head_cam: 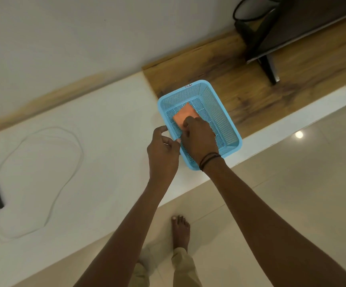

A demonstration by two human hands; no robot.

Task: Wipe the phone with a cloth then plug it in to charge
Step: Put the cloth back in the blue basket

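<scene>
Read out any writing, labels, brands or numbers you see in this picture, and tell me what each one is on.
White label on the far rim of the blue basket: a few dark handwritten marks, too small and blurred to read for certain.
Nothing else in view shows any readable text, brand or number.

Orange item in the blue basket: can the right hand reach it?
Probably yes: the basket is open on top, nothing covers the orange item, and the right hand touches it.
</scene>
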